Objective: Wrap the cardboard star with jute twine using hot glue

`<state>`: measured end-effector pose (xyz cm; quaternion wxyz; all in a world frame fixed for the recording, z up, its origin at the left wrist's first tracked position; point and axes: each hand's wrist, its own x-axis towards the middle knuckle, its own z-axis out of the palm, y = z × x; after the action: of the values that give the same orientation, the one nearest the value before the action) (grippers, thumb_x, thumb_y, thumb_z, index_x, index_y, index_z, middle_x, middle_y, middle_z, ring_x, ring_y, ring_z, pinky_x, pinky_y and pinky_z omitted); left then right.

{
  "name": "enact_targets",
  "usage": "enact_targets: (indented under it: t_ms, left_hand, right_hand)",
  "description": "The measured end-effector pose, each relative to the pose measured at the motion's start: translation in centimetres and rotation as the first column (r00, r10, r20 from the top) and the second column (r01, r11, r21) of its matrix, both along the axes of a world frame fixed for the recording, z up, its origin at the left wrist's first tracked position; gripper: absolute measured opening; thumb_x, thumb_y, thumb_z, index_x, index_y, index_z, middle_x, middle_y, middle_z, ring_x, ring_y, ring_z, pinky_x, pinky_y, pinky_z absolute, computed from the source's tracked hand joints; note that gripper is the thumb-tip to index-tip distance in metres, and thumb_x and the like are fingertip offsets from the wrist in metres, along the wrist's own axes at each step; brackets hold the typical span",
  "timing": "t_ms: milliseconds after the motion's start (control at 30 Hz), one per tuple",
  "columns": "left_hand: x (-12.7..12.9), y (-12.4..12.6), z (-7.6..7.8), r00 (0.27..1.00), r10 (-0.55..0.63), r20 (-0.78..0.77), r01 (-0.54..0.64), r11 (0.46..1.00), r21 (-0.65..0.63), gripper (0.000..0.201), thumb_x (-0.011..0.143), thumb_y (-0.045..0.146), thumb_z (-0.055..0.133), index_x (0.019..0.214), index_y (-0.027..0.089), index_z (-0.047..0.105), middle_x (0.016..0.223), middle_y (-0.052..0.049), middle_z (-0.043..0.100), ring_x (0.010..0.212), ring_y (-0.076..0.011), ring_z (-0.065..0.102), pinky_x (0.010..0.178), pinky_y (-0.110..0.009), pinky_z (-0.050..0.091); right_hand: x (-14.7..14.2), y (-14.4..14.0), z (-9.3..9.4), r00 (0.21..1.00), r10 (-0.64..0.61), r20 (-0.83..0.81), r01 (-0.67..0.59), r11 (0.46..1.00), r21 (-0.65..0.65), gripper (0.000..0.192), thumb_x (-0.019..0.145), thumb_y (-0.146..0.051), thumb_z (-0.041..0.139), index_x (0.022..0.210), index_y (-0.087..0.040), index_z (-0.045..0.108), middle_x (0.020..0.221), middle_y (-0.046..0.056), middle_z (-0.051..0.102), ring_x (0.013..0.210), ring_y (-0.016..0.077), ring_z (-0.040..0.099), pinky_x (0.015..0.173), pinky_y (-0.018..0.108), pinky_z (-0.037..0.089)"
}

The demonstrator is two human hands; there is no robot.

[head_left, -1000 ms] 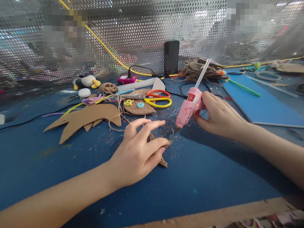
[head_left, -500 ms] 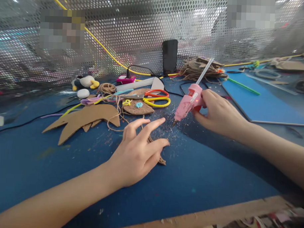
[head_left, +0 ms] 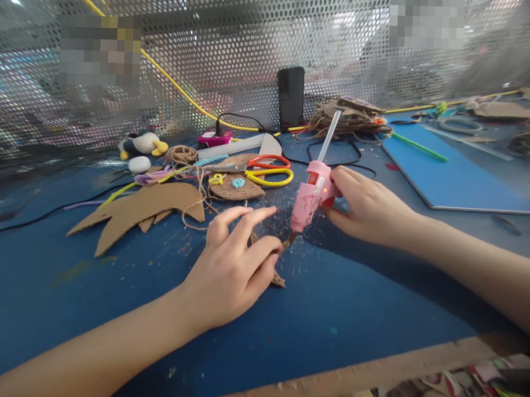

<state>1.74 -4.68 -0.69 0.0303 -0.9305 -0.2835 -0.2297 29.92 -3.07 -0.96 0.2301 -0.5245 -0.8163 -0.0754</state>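
1. Step in hand, as I read it: gluing. My right hand [head_left: 369,208] is clamped on the pink hot-glue gun [head_left: 309,195]; its nozzle tip meets the small twine-wrapped cardboard piece [head_left: 275,267] at bench centre.
2. My left hand [head_left: 234,267] presses that piece to the blue bench [head_left: 352,306], thumb and lower fingers closed on it, index and middle lifted.
3. Next move calls for a steady trigger squeeze and fingers kept off the nozzle.
4. Gun's long axis: tilted, nozzle toward 7 o'clock, clear glue stick [head_left: 328,136] toward 1 o'clock.
5. Orange-and-yellow scissors [head_left: 266,168] lie at 12 o'clock of the piece.
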Motion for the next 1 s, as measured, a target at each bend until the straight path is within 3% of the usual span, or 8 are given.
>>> enact_targets:
  t_ms: [1000]
  left_hand:
    - [0.05,0.12,0.04,1.0,-0.012,0.006,0.012,1.0,-0.025,0.018,0.097,0.017,0.054,0.102,0.018,0.071,0.141,-0.014,0.054,0.131,-0.0349,0.039,0.112,-0.055,0.033]
  right_hand:
    - [0.05,0.21,-0.33,0.999,0.037,-0.018,-0.038,0.998,-0.048,0.006,0.087,-0.024,0.049,0.088,-0.023,0.043,0.085,0.007,0.059,0.071,0.0216,0.053,0.064,0.033,0.036]
